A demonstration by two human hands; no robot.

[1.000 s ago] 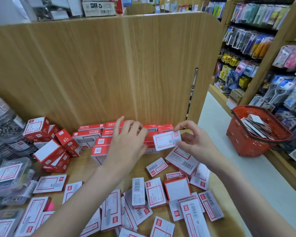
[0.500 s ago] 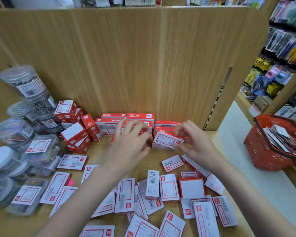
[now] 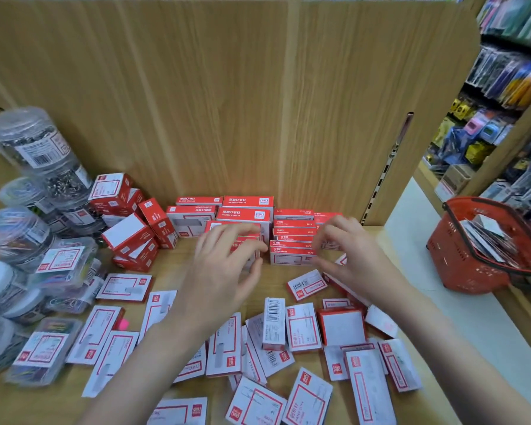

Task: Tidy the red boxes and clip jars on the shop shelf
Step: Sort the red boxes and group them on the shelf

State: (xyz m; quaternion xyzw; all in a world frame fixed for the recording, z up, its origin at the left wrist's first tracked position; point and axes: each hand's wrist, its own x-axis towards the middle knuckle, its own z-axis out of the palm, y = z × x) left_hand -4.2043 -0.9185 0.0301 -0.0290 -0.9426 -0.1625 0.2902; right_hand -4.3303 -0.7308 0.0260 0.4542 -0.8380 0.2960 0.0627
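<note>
With both forearms reaching in from the bottom of the frame, the person's hands hover over the wooden shelf [image 3: 288, 280] just in front of the stacked red staple boxes [image 3: 247, 214] against the back panel [image 3: 227, 102]. The left hand [image 3: 224, 265], centre frame, has its fingers spread and lightly curved, holding nothing; whether the fingertips actually touch the box behind them cannot be told. The right hand [image 3: 350, 256], just right of centre, is also loosely curved with thumb and fingers apart, and nothing shows between them. Between the two hands stands a narrow stack of red boxes [image 3: 292, 240], neat and upright. Left of that, upper-middle left, a tumbled heap of red cube boxes [image 3: 129, 228] leans at odd angles. Across the lower half of the frame lie loose flat boxes [image 3: 301, 325], white faces up, scattered and overlapping. Along the left edge, clear clip jars [image 3: 34, 142] are piled, blurred, some tipped on their sides. At the right edge sits a red shopping basket [image 3: 460, 259] with packets inside.
</note>
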